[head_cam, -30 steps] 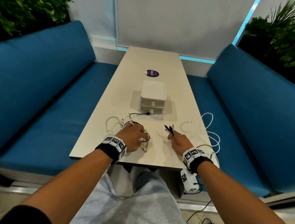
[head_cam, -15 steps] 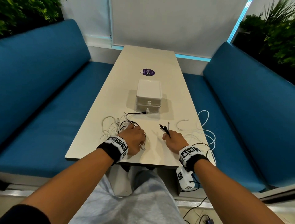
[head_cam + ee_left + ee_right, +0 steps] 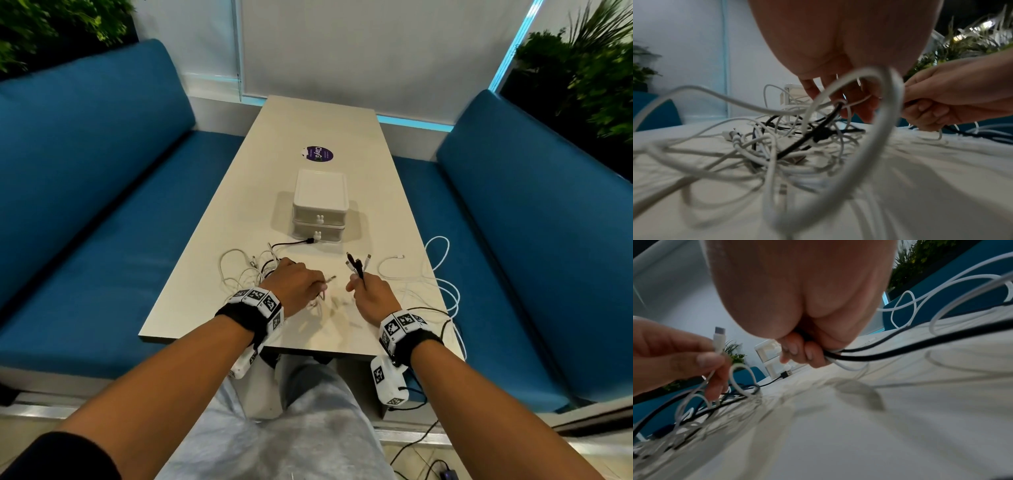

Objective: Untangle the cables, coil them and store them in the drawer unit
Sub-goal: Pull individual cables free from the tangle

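Your left hand [image 3: 294,284] is pinching a white cable [image 3: 720,344] just below its plug, thumb and fingers [image 3: 710,361] closed on it, with the plug pointing up. More white loops are hanging from that same hand, one big loop [image 3: 849,146] curling close past the left wrist camera. Your right hand [image 3: 371,296] is clenching a bundle [image 3: 358,269] of black and white cable ends, fingers [image 3: 797,352] wrapped round them, the plugs sticking up out of your fist and fanning apart. Both hands are hovering just above the desk [image 3: 318,133] near its near edge, close together but not touching.

Under and beside your left hand, the tangle [image 3: 250,270] of white and black cables is lying on the desk toward its left edge. One black lead [image 3: 291,244] is running out of it, its plug lying just in front of the drawer unit [image 3: 320,209]. From your right fist, white cables [image 3: 442,274] and a black one are trailing over the right edge of the desk, looping out above the blue bench [image 3: 513,240].

The drawer unit is sitting in the middle of the desk, both drawers shut, each with a small knob facing you. Beyond it, a round purple sticker [image 3: 318,154] is lying flat on the desk.
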Motion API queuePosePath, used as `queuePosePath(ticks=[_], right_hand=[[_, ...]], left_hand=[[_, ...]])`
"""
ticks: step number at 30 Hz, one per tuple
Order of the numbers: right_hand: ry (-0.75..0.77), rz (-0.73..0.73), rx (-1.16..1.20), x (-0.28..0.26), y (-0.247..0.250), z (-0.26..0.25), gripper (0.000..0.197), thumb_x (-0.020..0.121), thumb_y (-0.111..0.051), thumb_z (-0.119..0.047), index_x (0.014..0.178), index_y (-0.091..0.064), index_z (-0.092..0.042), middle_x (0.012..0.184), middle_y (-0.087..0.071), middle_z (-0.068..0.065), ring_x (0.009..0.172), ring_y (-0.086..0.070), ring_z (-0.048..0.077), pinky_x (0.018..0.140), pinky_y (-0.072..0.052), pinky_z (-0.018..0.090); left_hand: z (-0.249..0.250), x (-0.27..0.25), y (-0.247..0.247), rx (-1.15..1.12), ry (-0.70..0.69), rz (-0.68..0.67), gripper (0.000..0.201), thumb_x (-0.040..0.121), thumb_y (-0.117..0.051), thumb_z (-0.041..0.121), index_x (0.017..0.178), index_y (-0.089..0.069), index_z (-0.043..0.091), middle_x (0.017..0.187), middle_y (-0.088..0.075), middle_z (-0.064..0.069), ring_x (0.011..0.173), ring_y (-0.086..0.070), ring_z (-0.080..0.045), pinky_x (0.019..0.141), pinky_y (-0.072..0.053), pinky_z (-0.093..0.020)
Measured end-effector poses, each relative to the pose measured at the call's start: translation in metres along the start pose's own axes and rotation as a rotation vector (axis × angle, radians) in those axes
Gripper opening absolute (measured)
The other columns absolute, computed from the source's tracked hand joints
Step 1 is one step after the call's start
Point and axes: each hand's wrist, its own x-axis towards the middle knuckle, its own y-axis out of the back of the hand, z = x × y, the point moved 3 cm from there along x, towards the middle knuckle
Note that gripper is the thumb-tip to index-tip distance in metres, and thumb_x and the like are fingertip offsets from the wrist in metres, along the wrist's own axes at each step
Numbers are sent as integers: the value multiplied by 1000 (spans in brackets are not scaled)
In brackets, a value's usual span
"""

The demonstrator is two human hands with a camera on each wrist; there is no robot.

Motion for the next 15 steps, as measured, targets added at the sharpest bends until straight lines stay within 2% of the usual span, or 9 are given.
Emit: queuePosePath(ticks=[2,4,6,7,11,15], right_hand=[[9,24,31,1,0,-1,38,105,-32,-32,91,-65,-17,90,-61,2,91,-59,26,76,-41,29],[19,40,64,3,0,-1,37,104,-32,-33,89,-62,-18,87,-61,3,88,-60,28,78,-45,33],[21,57,109,5,0,-2,37,104,-33,-35,88,-62,-19,83,-61,1,84,-60,27,80,-49,37],[19,62,134,6,0,-3,36,104,-33,-35,88,-62,-20,79,-61,0,81,-60,25,79,-50,38],[34,76,188,8,0,-6,36,104,-34,-34,91,-64,-19,70,-57,-4,72,-56,18,71,-44,31],[76,50,248,7,-6,-13,32,104,-36,-34,89,-62,-22,67,-56,-4,66,-54,15,71,-44,34]], left_hand=[[3,3,2,-23,55,34,34,105,-32,38,94,-58,20,79,-68,0,80,-60,-27,83,-33,-36],[8,5,4,-38,95,63,34,106,-29,37,104,-56,15,84,-70,-7,84,-60,-34,76,-29,-35],[14,7,6,-7,117,82,34,106,-28,36,112,-54,15,87,-70,-12,85,-59,-35,72,-24,-33],[16,9,8,27,117,72,36,106,-27,36,111,-56,15,88,-70,-12,85,-60,-34,74,-25,-34],[14,18,-2,48,143,-12,41,106,-28,39,84,-58,21,82,-72,-2,81,-62,-26,90,-34,-37],[16,23,-7,-62,223,62,38,103,-33,35,84,-63,22,76,-71,0,82,-62,-24,87,-32,-36]])
